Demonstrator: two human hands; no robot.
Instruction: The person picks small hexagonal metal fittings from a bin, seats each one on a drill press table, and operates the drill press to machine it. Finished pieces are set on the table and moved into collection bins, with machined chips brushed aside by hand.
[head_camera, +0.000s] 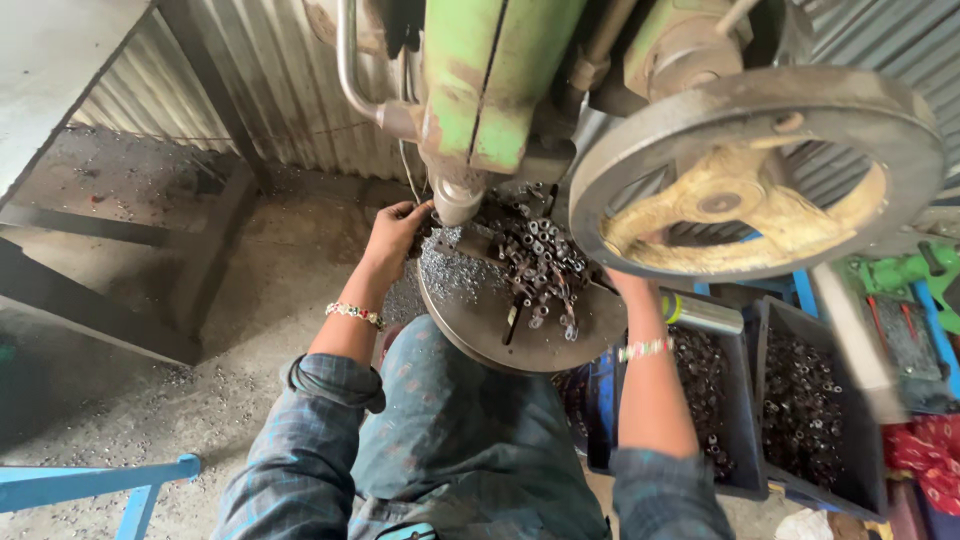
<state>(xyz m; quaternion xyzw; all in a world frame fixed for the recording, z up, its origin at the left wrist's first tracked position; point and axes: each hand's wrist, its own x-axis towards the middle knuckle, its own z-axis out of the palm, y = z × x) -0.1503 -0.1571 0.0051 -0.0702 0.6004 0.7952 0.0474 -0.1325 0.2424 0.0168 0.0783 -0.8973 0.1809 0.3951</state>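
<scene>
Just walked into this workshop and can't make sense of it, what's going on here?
A person sits at a green press machine with a large flywheel. The left hand reaches in beside the machine's tool head, at the edge of a round metal plate heaped with small metal tubes. The right hand is mostly hidden under the flywheel. Dark bins of similar parts stand on the right.
</scene>
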